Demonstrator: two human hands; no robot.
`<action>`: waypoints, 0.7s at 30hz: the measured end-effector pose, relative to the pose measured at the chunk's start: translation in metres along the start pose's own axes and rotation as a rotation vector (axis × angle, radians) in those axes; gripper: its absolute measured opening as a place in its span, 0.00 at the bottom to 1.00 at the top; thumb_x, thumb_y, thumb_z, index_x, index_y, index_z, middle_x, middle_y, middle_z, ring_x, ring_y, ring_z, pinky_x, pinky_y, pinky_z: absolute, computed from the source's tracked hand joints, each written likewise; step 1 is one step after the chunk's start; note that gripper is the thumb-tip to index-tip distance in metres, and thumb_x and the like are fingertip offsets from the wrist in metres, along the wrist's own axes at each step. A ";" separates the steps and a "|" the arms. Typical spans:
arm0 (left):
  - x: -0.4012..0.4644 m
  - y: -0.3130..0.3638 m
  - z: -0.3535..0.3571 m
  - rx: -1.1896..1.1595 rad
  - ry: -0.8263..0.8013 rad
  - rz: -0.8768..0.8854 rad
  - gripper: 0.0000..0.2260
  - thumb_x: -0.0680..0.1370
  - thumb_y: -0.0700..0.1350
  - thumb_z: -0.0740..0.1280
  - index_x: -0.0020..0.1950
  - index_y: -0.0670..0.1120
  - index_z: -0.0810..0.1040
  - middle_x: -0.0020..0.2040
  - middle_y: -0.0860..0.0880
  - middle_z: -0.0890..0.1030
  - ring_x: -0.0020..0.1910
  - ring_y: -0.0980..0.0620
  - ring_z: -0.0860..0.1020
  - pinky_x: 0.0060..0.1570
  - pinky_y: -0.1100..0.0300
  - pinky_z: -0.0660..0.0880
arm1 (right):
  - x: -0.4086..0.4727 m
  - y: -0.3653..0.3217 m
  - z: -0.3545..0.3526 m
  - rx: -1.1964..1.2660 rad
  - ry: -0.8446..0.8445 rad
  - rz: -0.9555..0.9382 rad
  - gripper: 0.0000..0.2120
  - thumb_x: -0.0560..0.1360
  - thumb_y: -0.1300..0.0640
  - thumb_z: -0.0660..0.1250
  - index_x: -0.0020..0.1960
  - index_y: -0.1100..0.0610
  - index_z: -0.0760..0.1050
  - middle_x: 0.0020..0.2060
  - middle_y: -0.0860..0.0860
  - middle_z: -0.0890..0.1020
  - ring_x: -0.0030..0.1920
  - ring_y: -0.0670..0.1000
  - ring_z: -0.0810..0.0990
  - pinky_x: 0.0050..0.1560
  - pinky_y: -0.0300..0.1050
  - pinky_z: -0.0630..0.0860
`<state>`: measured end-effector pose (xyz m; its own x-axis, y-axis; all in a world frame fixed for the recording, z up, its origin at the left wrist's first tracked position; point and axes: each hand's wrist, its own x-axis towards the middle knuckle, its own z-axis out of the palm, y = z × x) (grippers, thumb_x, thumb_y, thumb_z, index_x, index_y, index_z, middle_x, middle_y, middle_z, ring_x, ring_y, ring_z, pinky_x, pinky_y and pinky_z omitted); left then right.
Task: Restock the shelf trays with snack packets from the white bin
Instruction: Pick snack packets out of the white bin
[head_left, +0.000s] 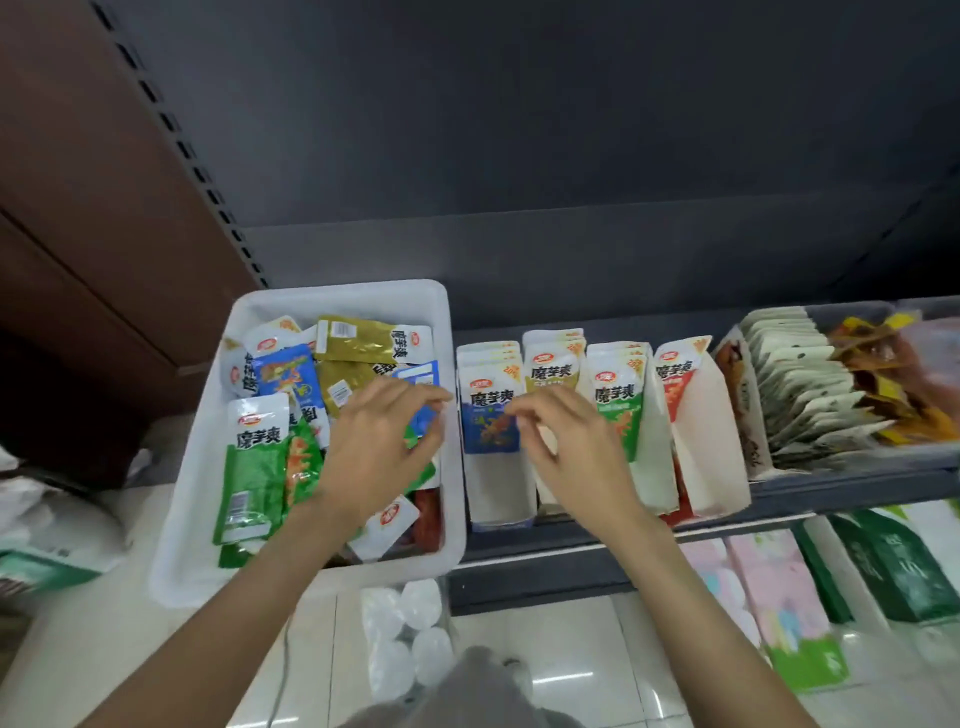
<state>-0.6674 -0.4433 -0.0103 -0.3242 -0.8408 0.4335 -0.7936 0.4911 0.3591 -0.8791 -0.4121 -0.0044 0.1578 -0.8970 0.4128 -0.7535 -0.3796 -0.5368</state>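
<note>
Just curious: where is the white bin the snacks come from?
In the head view, the white bin sits left of centre, directly left of the shelf's blue-packet tray, with the left hand over it.

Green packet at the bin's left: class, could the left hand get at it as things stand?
Probably yes: the green packet lies uncovered atop the white bin, beside the left hand.

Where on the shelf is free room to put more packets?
The front of the blue-packet tray, beside the white bin, is bare. The deep shelf behind the trays is bare too. The grey tray of flat packets at right is crowded.
</note>
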 end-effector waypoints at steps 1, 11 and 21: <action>-0.012 -0.017 -0.006 0.060 -0.058 -0.067 0.10 0.75 0.48 0.65 0.54 0.49 0.80 0.47 0.51 0.82 0.49 0.49 0.78 0.50 0.56 0.72 | 0.004 -0.011 0.012 -0.003 -0.080 -0.026 0.08 0.76 0.59 0.62 0.51 0.57 0.78 0.46 0.51 0.81 0.46 0.50 0.79 0.42 0.43 0.76; -0.065 -0.084 -0.019 0.196 -0.408 -0.388 0.22 0.75 0.57 0.65 0.67 0.53 0.69 0.65 0.53 0.71 0.66 0.51 0.65 0.66 0.54 0.64 | 0.048 -0.082 0.132 -0.433 -0.540 0.185 0.28 0.80 0.53 0.61 0.74 0.62 0.56 0.63 0.62 0.71 0.62 0.62 0.71 0.54 0.51 0.73; -0.063 -0.093 -0.018 0.184 -0.435 -0.372 0.23 0.75 0.60 0.62 0.68 0.54 0.69 0.66 0.54 0.69 0.66 0.52 0.63 0.65 0.55 0.63 | 0.058 -0.082 0.145 -0.405 -0.468 0.379 0.20 0.76 0.51 0.67 0.60 0.62 0.68 0.55 0.58 0.78 0.57 0.58 0.75 0.51 0.46 0.72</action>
<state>-0.5640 -0.4316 -0.0561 -0.1579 -0.9838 -0.0855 -0.9576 0.1314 0.2562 -0.7156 -0.4656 -0.0427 0.0268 -0.9876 -0.1547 -0.9736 0.0093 -0.2281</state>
